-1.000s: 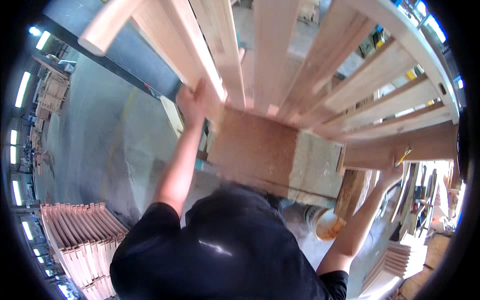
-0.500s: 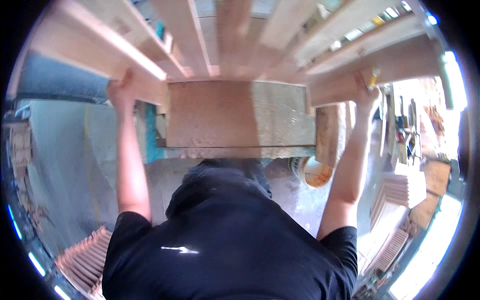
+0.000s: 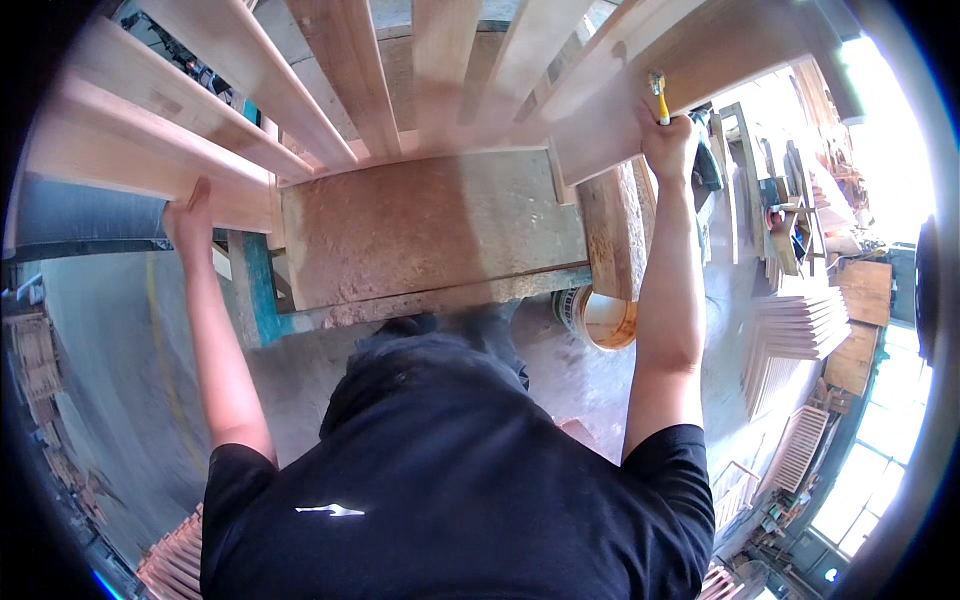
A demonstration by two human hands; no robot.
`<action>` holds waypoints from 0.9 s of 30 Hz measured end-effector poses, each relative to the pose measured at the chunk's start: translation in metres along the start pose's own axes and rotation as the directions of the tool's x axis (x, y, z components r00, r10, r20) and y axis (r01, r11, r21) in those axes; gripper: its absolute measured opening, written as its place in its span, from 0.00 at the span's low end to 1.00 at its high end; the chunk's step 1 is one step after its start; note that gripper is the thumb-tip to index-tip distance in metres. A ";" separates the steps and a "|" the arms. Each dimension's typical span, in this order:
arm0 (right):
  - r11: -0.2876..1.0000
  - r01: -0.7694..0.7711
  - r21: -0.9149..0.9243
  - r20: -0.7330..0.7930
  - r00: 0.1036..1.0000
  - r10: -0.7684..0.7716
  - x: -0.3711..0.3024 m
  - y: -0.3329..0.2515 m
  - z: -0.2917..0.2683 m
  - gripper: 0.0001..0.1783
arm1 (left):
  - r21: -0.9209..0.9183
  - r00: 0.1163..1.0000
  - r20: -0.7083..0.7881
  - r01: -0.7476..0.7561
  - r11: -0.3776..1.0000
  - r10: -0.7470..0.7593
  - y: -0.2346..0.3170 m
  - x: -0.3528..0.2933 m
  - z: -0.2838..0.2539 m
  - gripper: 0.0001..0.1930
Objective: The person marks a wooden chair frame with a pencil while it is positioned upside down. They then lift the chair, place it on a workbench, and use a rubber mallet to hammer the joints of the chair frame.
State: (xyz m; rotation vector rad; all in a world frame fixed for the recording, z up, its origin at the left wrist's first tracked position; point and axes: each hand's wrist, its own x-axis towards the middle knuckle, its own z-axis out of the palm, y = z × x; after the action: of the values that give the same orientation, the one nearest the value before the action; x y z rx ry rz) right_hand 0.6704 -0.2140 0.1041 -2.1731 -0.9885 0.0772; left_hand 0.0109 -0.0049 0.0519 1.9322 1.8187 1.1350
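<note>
A large pale wooden slatted frame [image 3: 435, 70] spans the upper part of the head view, its slats fanning away from me. My left hand [image 3: 189, 222] is closed on the lower edge of its left side rail, with the thumb up against the wood. On the opposite rail, my right hand [image 3: 670, 150] grips the lower edge. A small brush [image 3: 662, 105] with a yellow handle sticks up from that same hand. The frame's near crosspiece lies over the far edge of a worn, dusty workbench top [image 3: 400, 235]. The undersides of both grips are hidden.
Below the bench's right side stands a round bucket [image 3: 610, 322] with orange-brown stains inside. Stacked wooden panels [image 3: 800, 325] stand on the floor to the right. Another slatted pile [image 3: 175, 560] is at lower left. A teal bench leg [image 3: 256, 290] stands near my left forearm.
The whole view has turned, so bench and frame appear tilted and shifted left. My right hand shows higher in the picture, my left lower. Both hands keep hold of the frame.
</note>
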 end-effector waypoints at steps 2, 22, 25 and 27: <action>1.000 -0.001 -0.009 -0.007 1.000 0.001 -0.001 0.002 0.001 0.22 | -0.007 0.999 0.035 -0.001 1.000 0.002 -0.008 0.000 -0.003 0.23; 0.996 0.063 -0.056 -0.051 0.997 -0.065 0.000 0.007 0.001 0.26 | 0.069 0.998 0.033 0.055 0.996 -0.057 0.021 -0.006 -0.005 0.26; 0.998 0.052 -0.045 -0.072 0.996 -0.055 -0.004 0.002 0.001 0.27 | 0.086 0.996 0.035 0.073 0.994 -0.077 0.019 -0.006 -0.006 0.24; 0.998 0.055 -0.041 -0.071 0.996 -0.058 -0.001 0.006 0.005 0.30 | 0.108 0.997 0.035 0.061 0.992 -0.065 0.010 -0.005 -0.009 0.23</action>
State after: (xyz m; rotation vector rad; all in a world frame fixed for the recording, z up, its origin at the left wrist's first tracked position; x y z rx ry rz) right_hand 0.6722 -0.2139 0.0958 -2.1663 -1.0175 -0.0478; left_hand 0.0129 -0.0142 0.0628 1.9247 1.9424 0.9932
